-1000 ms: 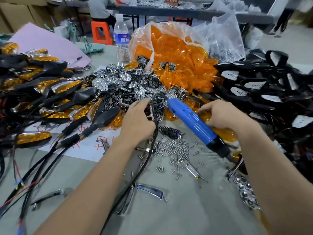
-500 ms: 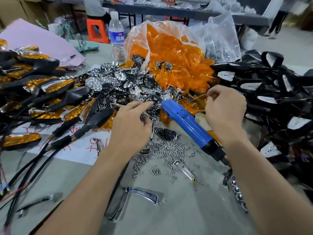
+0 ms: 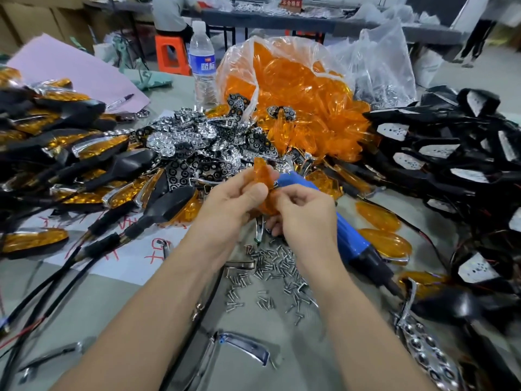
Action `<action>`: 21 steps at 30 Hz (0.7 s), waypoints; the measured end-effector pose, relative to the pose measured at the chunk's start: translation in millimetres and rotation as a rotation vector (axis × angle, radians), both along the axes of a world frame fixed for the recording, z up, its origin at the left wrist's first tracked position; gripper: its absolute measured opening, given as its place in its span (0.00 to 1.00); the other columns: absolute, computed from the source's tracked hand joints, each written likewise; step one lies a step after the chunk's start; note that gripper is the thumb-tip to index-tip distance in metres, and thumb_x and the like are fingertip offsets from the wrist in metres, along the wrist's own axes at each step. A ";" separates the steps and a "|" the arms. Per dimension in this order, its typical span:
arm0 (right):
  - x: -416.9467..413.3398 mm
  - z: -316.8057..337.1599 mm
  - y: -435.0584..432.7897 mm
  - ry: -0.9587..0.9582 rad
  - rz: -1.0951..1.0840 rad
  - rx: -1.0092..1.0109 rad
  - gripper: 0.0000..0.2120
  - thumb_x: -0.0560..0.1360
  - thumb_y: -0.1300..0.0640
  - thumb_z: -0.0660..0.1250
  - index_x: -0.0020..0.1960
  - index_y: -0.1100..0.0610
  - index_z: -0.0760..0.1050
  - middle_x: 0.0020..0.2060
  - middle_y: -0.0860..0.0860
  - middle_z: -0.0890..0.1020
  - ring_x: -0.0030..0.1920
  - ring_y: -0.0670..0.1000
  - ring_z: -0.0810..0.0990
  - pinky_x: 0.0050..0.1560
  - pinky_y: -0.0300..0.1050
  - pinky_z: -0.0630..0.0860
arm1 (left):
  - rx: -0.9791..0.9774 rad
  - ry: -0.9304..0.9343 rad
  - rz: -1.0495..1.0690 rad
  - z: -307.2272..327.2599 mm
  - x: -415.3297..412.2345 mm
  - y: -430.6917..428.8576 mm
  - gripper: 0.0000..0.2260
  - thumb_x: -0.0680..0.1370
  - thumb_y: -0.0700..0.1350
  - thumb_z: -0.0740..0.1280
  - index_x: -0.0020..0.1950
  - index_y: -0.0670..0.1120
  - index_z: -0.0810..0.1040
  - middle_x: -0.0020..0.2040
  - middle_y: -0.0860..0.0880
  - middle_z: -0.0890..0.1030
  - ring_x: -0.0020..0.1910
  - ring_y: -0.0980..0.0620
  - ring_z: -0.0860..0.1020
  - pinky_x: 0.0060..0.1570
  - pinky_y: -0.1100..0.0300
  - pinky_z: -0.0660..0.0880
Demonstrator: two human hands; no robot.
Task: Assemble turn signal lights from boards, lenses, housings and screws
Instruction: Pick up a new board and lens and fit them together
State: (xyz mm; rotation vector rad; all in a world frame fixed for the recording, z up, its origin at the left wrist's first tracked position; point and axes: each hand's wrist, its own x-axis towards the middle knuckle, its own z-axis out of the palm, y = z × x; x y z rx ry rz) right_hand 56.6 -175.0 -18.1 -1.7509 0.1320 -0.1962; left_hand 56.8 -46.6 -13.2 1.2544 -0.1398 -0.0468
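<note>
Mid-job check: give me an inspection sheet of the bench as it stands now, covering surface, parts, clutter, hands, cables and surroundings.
Surface: grey table, crowded; white sheet with red writing at left.
Job's things: orange lens held up; bag of lenses behind; chrome boards heaped at centre; black housings piled right; loose screws below the hands; finished lights stacked left; blue screwdriver lying unheld by the right hand.
Clutter: water bottle, pink sheet, marker pen.
Grippers: left hand and right hand both pinch the orange lens.
Cables: black sleeved leads trail from the finished lights.
Surroundings: orange stool; seated person at another table.
</note>
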 end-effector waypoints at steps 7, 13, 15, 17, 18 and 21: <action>-11.3 -13.7 2.8 -0.096 0.140 -0.805 0.07 0.78 0.49 0.68 0.50 0.50 0.82 0.44 0.48 0.83 0.47 0.52 0.80 0.50 0.50 0.77 | 0.142 0.048 0.116 5.9 9.1 26.7 0.15 0.68 0.49 0.75 0.51 0.47 0.78 0.38 0.54 0.81 0.37 0.57 0.81 0.39 0.59 0.81; -2.6 -20.2 13.7 -0.101 0.180 -0.958 0.05 0.76 0.52 0.70 0.46 0.48 0.74 0.43 0.47 0.70 0.51 0.55 0.75 0.48 0.49 0.69 | 0.252 0.075 0.297 -6.1 7.6 3.2 0.03 0.77 0.41 0.74 0.46 0.46 0.81 0.32 0.52 0.83 0.28 0.57 0.78 0.28 0.62 0.78; -1.1 -20.5 11.5 -0.059 0.177 -0.900 0.06 0.74 0.55 0.70 0.42 0.48 0.73 0.40 0.46 0.70 0.46 0.54 0.75 0.44 0.46 0.68 | 0.251 0.079 0.335 -7.3 7.8 0.8 0.04 0.81 0.39 0.70 0.49 0.47 0.83 0.32 0.53 0.83 0.29 0.57 0.78 0.28 0.63 0.77; 1.1 -18.2 9.4 -0.032 0.117 -0.837 0.04 0.75 0.53 0.70 0.42 0.49 0.75 0.42 0.46 0.75 0.43 0.53 0.76 0.42 0.46 0.69 | 0.217 0.100 0.334 -4.6 9.4 4.5 0.07 0.82 0.37 0.67 0.52 0.46 0.84 0.34 0.51 0.83 0.32 0.55 0.79 0.30 0.63 0.77; 2.3 -17.0 8.5 -0.031 0.068 -0.805 0.04 0.76 0.52 0.69 0.43 0.49 0.76 0.42 0.46 0.77 0.42 0.53 0.76 0.41 0.46 0.69 | 0.193 0.113 0.319 -2.5 9.9 7.2 0.10 0.82 0.35 0.65 0.53 0.46 0.84 0.36 0.49 0.83 0.33 0.54 0.80 0.31 0.62 0.77; 0.5 -15.1 7.1 -0.059 -0.045 -0.715 0.04 0.78 0.50 0.66 0.44 0.46 0.75 0.38 0.44 0.79 0.37 0.49 0.76 0.40 0.46 0.68 | 0.068 0.152 0.263 3.1 8.9 14.6 0.13 0.79 0.32 0.63 0.54 0.44 0.85 0.39 0.47 0.84 0.35 0.51 0.81 0.33 0.60 0.79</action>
